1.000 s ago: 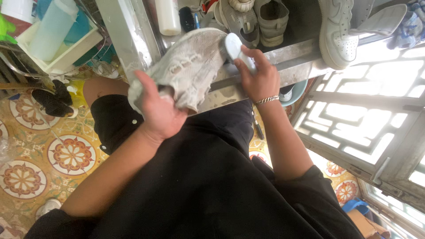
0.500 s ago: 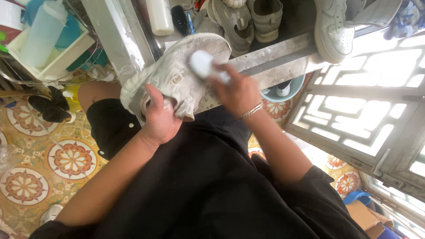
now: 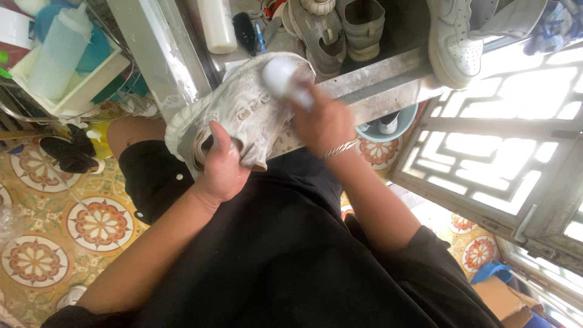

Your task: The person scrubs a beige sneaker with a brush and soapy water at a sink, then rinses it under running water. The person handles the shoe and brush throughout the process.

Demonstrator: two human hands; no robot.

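The person's left hand [image 3: 221, 167] was clamped on a worn, off-white fabric sneaker [image 3: 243, 115], the thumb lying along the shoe's opening and the fingers tucked out of sight inside or behind it. That grip held the shoe tilted against the edge of a grey metal worktop [image 3: 376, 91], above a lap in black cloth.

Just beyond that grip, at the far end of the shoe, the right hand [image 3: 325, 124] was closed around a small white rounded applicator [image 3: 280, 76], blurred, its pale head pressed to the toe. A thin silver bracelet [image 3: 340, 149] sat on that wrist.

Past the right hand's grip, on the worktop, stood a pair of grey sneakers [image 3: 337, 30], and further out to the right a white leather sneaker [image 3: 458, 42] lay on its side. A white cylindrical bottle [image 3: 215, 24] stood beyond the held shoe. Below the right wrist a light blue plastic bowl [image 3: 388, 124] rested on the floor. Off to the left of the left hand, a translucent squeeze bottle [image 3: 57, 54] stood in a white tray, and the patterned tile floor [image 3: 36, 261] showed orange and cream medallions.
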